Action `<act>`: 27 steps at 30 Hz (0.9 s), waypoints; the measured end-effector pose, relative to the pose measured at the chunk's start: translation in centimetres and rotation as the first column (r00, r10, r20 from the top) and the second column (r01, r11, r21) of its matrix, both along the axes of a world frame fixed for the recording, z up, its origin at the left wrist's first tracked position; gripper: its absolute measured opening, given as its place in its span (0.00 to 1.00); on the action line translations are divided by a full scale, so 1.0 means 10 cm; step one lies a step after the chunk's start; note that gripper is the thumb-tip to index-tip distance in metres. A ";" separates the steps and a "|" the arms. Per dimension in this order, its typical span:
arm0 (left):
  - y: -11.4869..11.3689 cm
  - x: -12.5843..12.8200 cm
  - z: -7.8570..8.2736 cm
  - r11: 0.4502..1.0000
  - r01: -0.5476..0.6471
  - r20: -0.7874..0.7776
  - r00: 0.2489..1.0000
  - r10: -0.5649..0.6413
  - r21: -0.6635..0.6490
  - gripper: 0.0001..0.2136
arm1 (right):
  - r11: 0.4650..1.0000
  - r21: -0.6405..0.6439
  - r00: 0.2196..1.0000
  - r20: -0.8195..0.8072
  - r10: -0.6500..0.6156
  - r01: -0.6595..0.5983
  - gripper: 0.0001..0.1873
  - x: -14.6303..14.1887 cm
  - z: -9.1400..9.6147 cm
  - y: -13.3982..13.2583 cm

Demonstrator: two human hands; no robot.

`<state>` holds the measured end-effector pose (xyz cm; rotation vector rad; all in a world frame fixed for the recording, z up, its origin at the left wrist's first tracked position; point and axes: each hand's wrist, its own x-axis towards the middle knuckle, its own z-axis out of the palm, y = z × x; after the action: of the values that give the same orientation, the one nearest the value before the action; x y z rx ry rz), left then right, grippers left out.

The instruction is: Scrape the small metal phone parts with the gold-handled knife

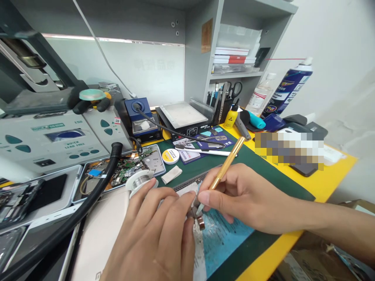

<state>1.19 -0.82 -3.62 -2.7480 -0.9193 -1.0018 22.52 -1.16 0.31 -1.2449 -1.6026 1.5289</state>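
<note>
In the head view my right hand (pixel 231 195) is closed round the golden handle of a craft knife (pixel 227 164), held like a pen. Its pale blade (pixel 200 210) points down and meets, or nearly meets, a small dark part with a shiny copper-coloured end (pixel 200 223). My left hand (pixel 158 230) bends over that part from the left, thumb and fingertips pressed against it. Most of the part is hidden by the fingers. Beneath both hands lies a worn blue and white work pad (pixel 225 242) on a green mat (pixel 252 253).
A solder spool (pixel 140 181) stands beside my left fingers. Trays of circuit boards (pixel 131 168), a black hose (pixel 99 195) and a grey soldering station (pixel 64 136) fill the left. Behind are a heating plate (pixel 184 114), a white-handled tool (pixel 209 152) and a yellow bottle (pixel 231 116).
</note>
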 end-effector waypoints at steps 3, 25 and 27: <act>-0.01 -0.01 -0.01 1.000 -0.002 -0.008 1.000 0.002 -0.021 0.14 | 0.999 -0.038 1.000 -0.017 -0.025 0.025 0.14 0.00 0.03 0.00; -0.08 0.00 0.06 0.998 0.003 0.109 0.994 0.003 -0.055 0.13 | 0.993 -0.087 0.991 -0.102 -0.090 0.081 0.17 0.02 0.08 0.03; -0.08 -0.01 0.04 1.000 -0.005 0.123 0.992 0.006 -0.015 0.13 | 0.994 -0.070 0.986 -0.134 -0.097 0.088 0.17 0.01 0.09 0.03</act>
<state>1.13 -1.63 -3.18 -2.7199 -0.9533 -1.1792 22.66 -0.84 1.17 -1.2029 -1.3994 1.5818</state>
